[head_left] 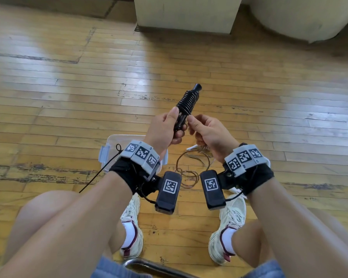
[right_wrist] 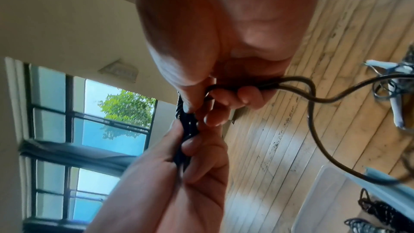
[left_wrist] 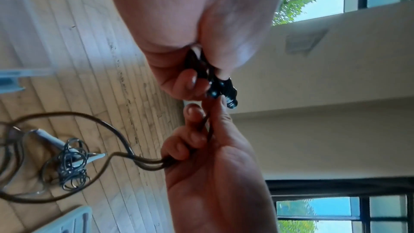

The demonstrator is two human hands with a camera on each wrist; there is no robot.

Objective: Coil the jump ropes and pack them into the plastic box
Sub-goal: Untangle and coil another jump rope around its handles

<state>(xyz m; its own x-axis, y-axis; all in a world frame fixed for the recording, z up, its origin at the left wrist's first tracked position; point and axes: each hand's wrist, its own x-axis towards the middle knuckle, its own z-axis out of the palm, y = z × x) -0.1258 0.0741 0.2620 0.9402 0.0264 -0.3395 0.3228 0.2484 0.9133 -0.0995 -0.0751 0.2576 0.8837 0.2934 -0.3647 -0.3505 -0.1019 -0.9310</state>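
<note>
A: Item one, hands?

B: Left hand (head_left: 165, 127) is gripping the black rope bundle (head_left: 188, 102) at its lower end; long axis is tilting up and away. Right hand (head_left: 207, 131) is pinching the loose cord (right_wrist: 313, 95) just beside it.

A: Destination?

B: Plastic box (head_left: 113, 145) is sitting on the floor (head_left: 68, 87) under the left wrist, nearer the left hand. A second rope (head_left: 189, 167) is lying beside it.

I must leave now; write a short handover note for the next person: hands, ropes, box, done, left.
Left hand grips the black handles, rope wound around them.
Right hand pinches the remaining rope end beside the handles.
Plastic box stands open on the floor under the left wrist; something dark already lies inside.
A brown rope and white handles lie uncoiled on the floor.
Left: finish the wrap, pack it, then the brown one.
</note>
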